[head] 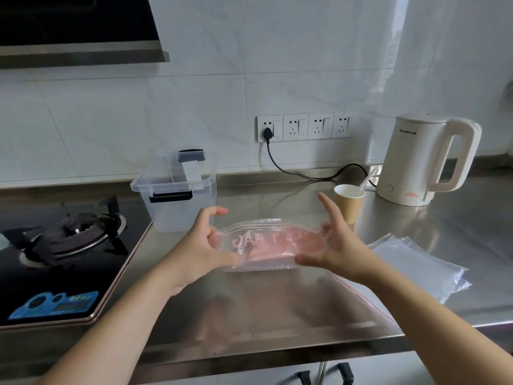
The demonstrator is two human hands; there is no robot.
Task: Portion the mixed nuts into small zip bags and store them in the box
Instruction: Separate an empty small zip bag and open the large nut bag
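Both hands hold a clear zip bag pack (266, 243) with pinkish contents and pale lettering, lifted just above the steel counter (277, 315). My left hand (202, 245) grips its left end between thumb and fingers, with the index finger raised. At the other end my right hand (333, 245) pinches the pack, its index finger pointing up. A clear plastic storage box (177, 198) with dark latches stands open behind my left hand. I see no nuts.
A paper cup (348, 202) with a white spoon stands behind my right hand, beside a cream kettle (424, 159). Loose clear bags (419, 262) lie at the right, and a large red-zip bag (358, 298) lies flat near the front. A gas hob (63, 245) fills the left.
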